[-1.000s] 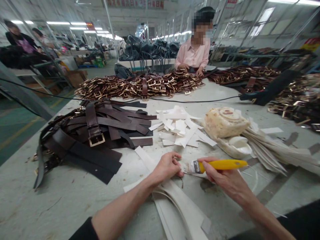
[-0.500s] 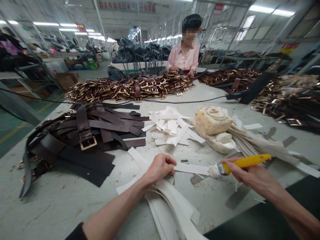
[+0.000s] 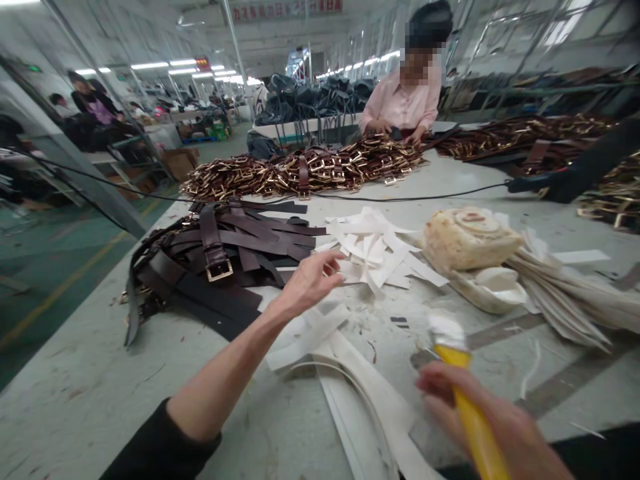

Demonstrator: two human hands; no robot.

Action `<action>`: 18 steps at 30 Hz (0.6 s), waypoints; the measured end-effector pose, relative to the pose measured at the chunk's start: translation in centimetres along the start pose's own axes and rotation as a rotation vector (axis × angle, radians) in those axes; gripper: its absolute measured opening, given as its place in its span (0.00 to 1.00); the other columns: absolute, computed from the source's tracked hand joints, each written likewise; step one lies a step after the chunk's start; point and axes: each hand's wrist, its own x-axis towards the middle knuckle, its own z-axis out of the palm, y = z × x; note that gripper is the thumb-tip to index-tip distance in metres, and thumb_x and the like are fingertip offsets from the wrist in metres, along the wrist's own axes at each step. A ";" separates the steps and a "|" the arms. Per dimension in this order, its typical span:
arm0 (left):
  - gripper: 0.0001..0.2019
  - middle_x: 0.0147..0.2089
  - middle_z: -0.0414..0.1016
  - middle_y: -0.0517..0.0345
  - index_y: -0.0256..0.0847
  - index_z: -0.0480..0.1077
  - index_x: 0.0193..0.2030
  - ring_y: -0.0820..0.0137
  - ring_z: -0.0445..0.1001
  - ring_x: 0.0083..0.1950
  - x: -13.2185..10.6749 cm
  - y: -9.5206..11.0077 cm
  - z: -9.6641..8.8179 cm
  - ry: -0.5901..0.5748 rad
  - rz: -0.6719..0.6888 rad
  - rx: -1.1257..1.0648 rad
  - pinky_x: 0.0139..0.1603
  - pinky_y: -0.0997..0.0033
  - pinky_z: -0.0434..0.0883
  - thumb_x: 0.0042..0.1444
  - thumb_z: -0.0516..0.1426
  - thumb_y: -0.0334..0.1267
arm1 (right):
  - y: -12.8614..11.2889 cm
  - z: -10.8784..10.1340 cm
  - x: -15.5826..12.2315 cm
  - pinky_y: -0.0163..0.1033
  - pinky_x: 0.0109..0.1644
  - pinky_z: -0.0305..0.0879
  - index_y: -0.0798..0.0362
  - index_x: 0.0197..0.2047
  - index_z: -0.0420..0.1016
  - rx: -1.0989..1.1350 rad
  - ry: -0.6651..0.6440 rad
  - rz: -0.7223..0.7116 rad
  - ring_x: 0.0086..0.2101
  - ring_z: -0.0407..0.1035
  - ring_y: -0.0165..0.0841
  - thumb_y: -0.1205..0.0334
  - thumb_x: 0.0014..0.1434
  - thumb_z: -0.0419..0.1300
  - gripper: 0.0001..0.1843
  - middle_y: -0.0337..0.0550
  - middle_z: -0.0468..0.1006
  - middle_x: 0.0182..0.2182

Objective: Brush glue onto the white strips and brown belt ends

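We held the yellow brush (image 3: 473, 423) in our right hand (image 3: 505, 420), at the near right of the table (image 3: 225, 407). Its handle sloped towards us and its white bristle end pointed away, blurred, so we could not tell whether it touched the tabletop. The fingers of that hand were closed around the handle.

Our left hand (image 3: 313, 280) was beside the near left edge of a loose heap of short white pieces (image 3: 373, 250), its fingers curved and a narrow gap showing between thumb and forefinger. Nearer to us, below that hand, long white strips (image 3: 377, 390) lay crossed over one another, one of them bent in a curve.

To the right of the heap sat a crusted cream-coloured block (image 3: 465, 240), with a bundle of pale strips (image 3: 565, 293) fanned out beside it. To the left of the heap lay dark belts (image 3: 250, 240), one with its gold buckle turned towards us. Behind all these a black cable (image 3: 410, 200) ran across the table, and past it stretched a long pile of gold-buckled brown belts (image 3: 305, 170). A co-worker in a pink shirt (image 3: 407, 100) stood behind that pile, both hands at its far edge.
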 end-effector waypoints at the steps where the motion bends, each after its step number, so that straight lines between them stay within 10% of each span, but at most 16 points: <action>1: 0.15 0.36 0.73 0.55 0.37 0.71 0.46 0.71 0.71 0.35 -1.3 0.0 0.1 -0.093 0.003 0.036 0.37 0.73 0.68 0.53 0.56 0.38 | -0.8 1.4 0.0 0.29 0.29 0.71 0.49 0.44 0.67 -0.013 -0.041 -0.083 0.27 0.74 0.31 0.49 0.59 0.55 0.15 0.39 0.77 0.30; 7: 0.12 0.36 0.72 0.52 0.36 0.69 0.41 0.66 0.69 0.37 -7.3 -1.6 0.7 -0.160 -0.154 0.455 0.38 0.68 0.65 0.54 0.55 0.42 | 0.0 5.2 -0.2 0.34 0.29 0.72 0.52 0.48 0.63 -0.145 -0.115 -0.263 0.27 0.73 0.32 0.58 0.61 0.53 0.13 0.42 0.76 0.30; 13: 0.08 0.38 0.70 0.55 0.39 0.66 0.38 0.67 0.68 0.38 -7.7 -3.4 1.7 -0.210 -0.134 0.421 0.38 0.70 0.63 0.49 0.54 0.31 | 0.3 3.4 1.5 0.37 0.33 0.72 0.50 0.46 0.65 -0.170 0.074 -0.199 0.31 0.74 0.34 0.59 0.59 0.57 0.12 0.43 0.77 0.34; 18: 0.03 0.32 0.67 0.58 0.38 0.66 0.32 0.70 0.65 0.35 -6.6 -1.6 -1.7 -0.088 -0.087 0.236 0.36 0.73 0.62 0.51 0.52 0.30 | -0.3 1.1 3.5 0.37 0.41 0.73 0.49 0.42 0.65 -0.064 0.159 -0.076 0.38 0.74 0.34 0.55 0.60 0.56 0.09 0.45 0.77 0.41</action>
